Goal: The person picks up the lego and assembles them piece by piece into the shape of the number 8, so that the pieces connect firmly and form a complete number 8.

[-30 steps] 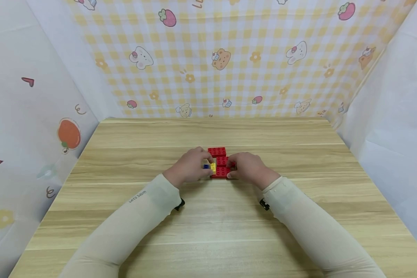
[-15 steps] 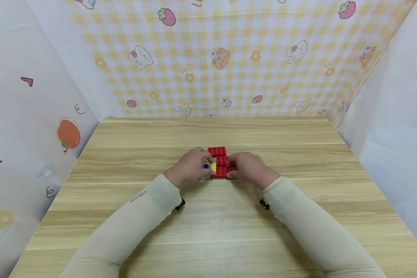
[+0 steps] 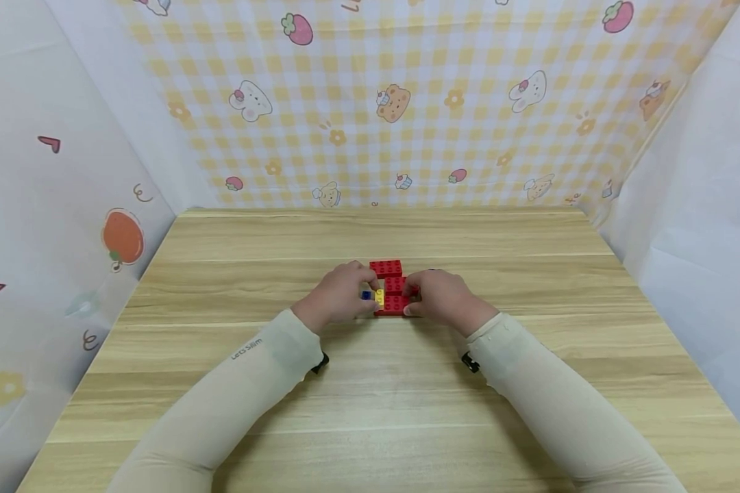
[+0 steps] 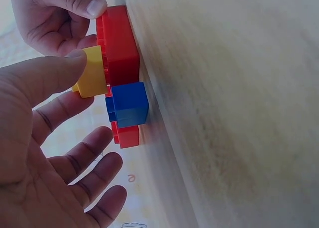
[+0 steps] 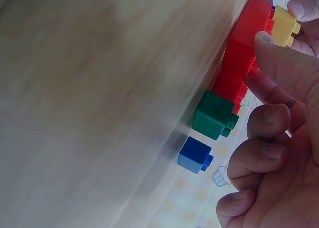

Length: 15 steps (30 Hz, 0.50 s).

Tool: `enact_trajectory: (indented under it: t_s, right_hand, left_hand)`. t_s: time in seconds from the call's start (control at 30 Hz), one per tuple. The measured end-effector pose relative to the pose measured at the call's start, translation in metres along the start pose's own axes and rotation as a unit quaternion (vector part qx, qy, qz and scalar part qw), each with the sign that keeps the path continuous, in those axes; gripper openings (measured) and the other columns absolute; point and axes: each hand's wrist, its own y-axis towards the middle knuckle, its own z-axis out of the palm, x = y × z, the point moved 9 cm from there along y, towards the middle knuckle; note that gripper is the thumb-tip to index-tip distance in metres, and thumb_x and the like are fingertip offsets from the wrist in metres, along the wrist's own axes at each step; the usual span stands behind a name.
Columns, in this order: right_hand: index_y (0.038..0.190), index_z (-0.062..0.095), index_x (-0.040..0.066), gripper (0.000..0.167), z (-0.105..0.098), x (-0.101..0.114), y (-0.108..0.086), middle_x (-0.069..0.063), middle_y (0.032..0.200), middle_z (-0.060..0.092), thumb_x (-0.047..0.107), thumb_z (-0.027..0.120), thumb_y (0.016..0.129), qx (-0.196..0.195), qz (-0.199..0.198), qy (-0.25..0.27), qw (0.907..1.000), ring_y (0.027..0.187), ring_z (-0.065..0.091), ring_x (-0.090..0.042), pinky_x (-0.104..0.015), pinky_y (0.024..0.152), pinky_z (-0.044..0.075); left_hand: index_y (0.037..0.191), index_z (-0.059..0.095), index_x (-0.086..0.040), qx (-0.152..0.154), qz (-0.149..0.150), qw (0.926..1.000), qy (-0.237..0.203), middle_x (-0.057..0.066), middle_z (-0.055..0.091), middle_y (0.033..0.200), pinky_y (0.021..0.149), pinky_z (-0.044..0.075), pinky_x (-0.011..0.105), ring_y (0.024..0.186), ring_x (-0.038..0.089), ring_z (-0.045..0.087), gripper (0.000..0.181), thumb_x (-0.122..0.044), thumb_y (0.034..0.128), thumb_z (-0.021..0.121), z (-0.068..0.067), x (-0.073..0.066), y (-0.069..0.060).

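Observation:
My left hand (image 3: 339,294) pinches a small yellow brick (image 4: 93,73) between thumb and index finger, its other fingers spread. That yellow brick is at the studs on the left end of the nearest long red brick (image 4: 122,44); whether it is pressed fully on cannot be told. From the right side, my right hand (image 3: 444,298) grips this same red brick (image 5: 246,34) with thumb and index finger, the other fingers curled. Behind it lies a second red brick (image 3: 393,285), partly covered by the right fingers. A blue brick (image 4: 130,104) stands just left of the red ones.
Farther back is another red brick (image 3: 385,268). Beside the right hand stand a green brick (image 5: 214,113) and a second blue brick (image 5: 194,153), mostly hidden in the head view. The wooden table (image 3: 370,397) ends at a patterned cloth (image 3: 370,137) behind.

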Motion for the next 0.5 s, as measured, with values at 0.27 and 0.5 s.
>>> enact_trajectory:
  t_s: [0.27, 0.5]
  right_hand:
    - [0.102, 0.073, 0.021, 0.019, 0.001, 0.0019, -0.0008, 0.006, 0.084, 0.068, 0.032, 0.084, 0.091, 0.0, -0.006, 0.009, 0.9999, 0.078, 0.059, -0.017, -0.039, 0.071, 0.048]
    - [0.103, 0.074, 0.021, 0.019, -0.0012, 0.0016, -0.0013, 0.006, 0.087, 0.069, 0.032, 0.084, 0.092, -0.002, -0.007, 0.009, 0.9999, 0.081, 0.06, -0.017, -0.041, 0.073, 0.05]
  left_hand:
    - [0.123, 0.069, -0.019, 0.004, -0.006, 0.9998, -0.017, 0.005, 0.058, 0.132, 0.107, 0.047, 0.047, 0.123, 0.029, 0.054, 0.031, -0.03, 0.0951, 0.078, -0.0003, 0.0017, -0.003]
    - [0.123, 0.069, -0.019, -0.004, 0.005, 0.9992, -0.04, 0.005, 0.058, 0.135, 0.11, 0.046, 0.049, 0.127, 0.029, 0.053, 0.028, -0.027, 0.0967, 0.076, -0.0034, 0.0, -0.0028]
